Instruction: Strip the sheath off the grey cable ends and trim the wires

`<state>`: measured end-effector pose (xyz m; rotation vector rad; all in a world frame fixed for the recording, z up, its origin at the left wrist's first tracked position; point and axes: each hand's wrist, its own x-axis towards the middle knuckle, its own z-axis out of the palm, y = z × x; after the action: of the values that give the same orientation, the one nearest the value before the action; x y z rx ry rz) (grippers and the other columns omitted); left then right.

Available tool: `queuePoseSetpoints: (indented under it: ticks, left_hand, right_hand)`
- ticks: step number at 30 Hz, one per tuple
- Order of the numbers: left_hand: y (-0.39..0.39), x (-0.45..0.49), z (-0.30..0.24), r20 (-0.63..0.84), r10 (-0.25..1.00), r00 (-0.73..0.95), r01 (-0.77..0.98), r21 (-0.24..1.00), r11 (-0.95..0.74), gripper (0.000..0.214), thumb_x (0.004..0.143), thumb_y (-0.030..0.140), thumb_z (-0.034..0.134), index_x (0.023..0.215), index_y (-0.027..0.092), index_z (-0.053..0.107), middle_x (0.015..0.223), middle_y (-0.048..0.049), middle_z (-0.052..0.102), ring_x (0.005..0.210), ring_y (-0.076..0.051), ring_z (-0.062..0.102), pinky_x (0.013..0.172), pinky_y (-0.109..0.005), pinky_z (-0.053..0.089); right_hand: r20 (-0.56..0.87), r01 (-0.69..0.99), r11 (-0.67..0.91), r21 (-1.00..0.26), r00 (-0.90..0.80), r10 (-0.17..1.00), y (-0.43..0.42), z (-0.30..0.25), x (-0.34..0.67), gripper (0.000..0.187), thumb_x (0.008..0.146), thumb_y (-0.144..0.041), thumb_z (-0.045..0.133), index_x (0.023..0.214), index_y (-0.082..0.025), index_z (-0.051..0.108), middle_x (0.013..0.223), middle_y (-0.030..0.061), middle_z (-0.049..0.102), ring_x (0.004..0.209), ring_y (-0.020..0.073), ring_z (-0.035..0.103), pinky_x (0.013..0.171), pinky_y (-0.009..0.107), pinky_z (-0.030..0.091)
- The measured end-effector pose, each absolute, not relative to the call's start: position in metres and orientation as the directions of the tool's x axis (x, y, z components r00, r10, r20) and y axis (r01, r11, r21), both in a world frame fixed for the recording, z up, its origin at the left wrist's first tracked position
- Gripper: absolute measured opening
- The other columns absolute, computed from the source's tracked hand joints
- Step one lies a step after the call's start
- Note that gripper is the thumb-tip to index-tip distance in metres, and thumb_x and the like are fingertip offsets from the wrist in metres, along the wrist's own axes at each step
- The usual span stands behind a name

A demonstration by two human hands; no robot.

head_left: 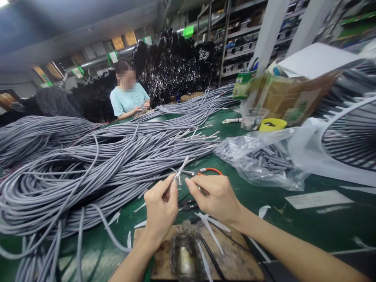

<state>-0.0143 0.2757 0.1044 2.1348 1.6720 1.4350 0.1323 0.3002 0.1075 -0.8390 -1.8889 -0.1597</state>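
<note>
My left hand (163, 199) is closed in a pinch on a stripped cable end (182, 165), whose pale strands stick up and splay beyond the fingertips. Just to its right, my right hand (216, 196) has thumb and forefinger bent together close to the strands; whatever lies between them is hidden. An orange cord (214, 170) curves behind the right knuckles, and I cannot tell whether that hand holds it. Below the hands, a dark-handled tool (188, 205) lies on the green table (249, 196). Many grey cables (117, 156) lie bundled on the left.
Nearest me is a wooden board (243, 262) with a grimy metal block (188, 254). On the right are a plastic bag (264, 156) of short grey tubes, a yellow tape roll (272, 124), a carton (302, 94) and a fan (349, 133). Another person (129, 98) sits across the table.
</note>
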Motion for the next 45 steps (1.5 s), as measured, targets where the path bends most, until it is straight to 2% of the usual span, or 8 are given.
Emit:
queuePoseSetpoints:
  ticks: [6, 18, 26, 31, 38, 45]
  left_hand:
    - [0.2748, -0.0142, 0.1034, 0.623, 0.783, -0.004, 0.731, 0.536, -0.423, 0.025, 0.087, 0.024, 0.049, 0.096, 0.015, 0.071, 0.058, -0.0006, 0.060, 0.044, -0.008, 0.043, 0.046, -0.019, 0.034]
    - [0.2733, -0.0132, 0.1068, 0.636, 0.772, 0.016, 0.733, 0.517, -0.442, 0.024, 0.088, 0.021, 0.049, 0.098, 0.015, 0.070, 0.058, 0.0001, 0.057, 0.046, -0.007, 0.046, 0.048, -0.018, 0.037]
    - [0.2728, -0.0134, 0.1060, 0.623, 0.782, -0.001, 0.721, 0.543, -0.431, 0.024, 0.088, 0.022, 0.049, 0.097, 0.016, 0.070, 0.057, 0.0001, 0.058, 0.046, -0.008, 0.048, 0.047, -0.018, 0.038]
    - [0.2737, -0.0151, 0.1047, 0.584, 0.811, -0.035, 0.686, 0.604, -0.406, 0.024, 0.087, 0.025, 0.049, 0.096, 0.018, 0.071, 0.056, -0.0008, 0.060, 0.052, -0.011, 0.055, 0.051, -0.019, 0.041]
    - [0.2746, -0.0159, 0.1034, 0.562, 0.826, -0.041, 0.691, 0.613, -0.383, 0.025, 0.088, 0.026, 0.049, 0.097, 0.018, 0.071, 0.056, -0.0006, 0.059, 0.051, -0.011, 0.053, 0.050, -0.019, 0.040]
    - [0.2733, -0.0137, 0.1054, 0.553, 0.833, -0.020, 0.680, 0.618, -0.394, 0.027, 0.087, 0.027, 0.049, 0.095, 0.017, 0.072, 0.057, -0.0007, 0.060, 0.045, -0.009, 0.046, 0.047, -0.020, 0.038]
  right_hand:
    - [0.828, 0.603, 0.753, -0.264, -0.258, 0.497, 0.3000, 0.1060, 0.1316, 0.036, 0.088, -0.017, 0.045, 0.053, -0.016, 0.050, 0.043, -0.0023, 0.051, 0.039, 0.0071, 0.044, 0.049, 0.022, 0.029]
    - [0.815, 0.585, 0.758, -0.290, -0.265, 0.516, 0.3014, 0.1073, 0.1331, 0.036, 0.087, -0.017, 0.044, 0.051, -0.017, 0.046, 0.042, -0.0037, 0.047, 0.038, 0.0066, 0.038, 0.046, 0.023, 0.027]
    - [0.742, 0.501, 0.744, -0.442, -0.261, 0.617, 0.3021, 0.1067, 0.1323, 0.039, 0.088, -0.020, 0.043, 0.049, -0.018, 0.043, 0.041, -0.0047, 0.041, 0.036, 0.0058, 0.034, 0.043, 0.021, 0.025]
    - [0.766, 0.504, 0.755, -0.418, -0.251, 0.592, 0.3007, 0.1087, 0.1343, 0.038, 0.088, -0.019, 0.044, 0.050, -0.017, 0.044, 0.041, -0.0050, 0.041, 0.036, 0.0056, 0.033, 0.044, 0.021, 0.026]
    - [0.785, 0.549, 0.758, -0.354, -0.266, 0.559, 0.3006, 0.1103, 0.1344, 0.038, 0.087, -0.019, 0.044, 0.049, -0.018, 0.042, 0.041, -0.0050, 0.041, 0.036, 0.0058, 0.032, 0.044, 0.022, 0.025]
    - [0.762, 0.529, 0.743, -0.411, -0.249, 0.598, 0.3016, 0.1094, 0.1354, 0.038, 0.087, -0.019, 0.044, 0.049, -0.018, 0.043, 0.041, -0.0051, 0.039, 0.037, 0.0059, 0.032, 0.044, 0.021, 0.025]
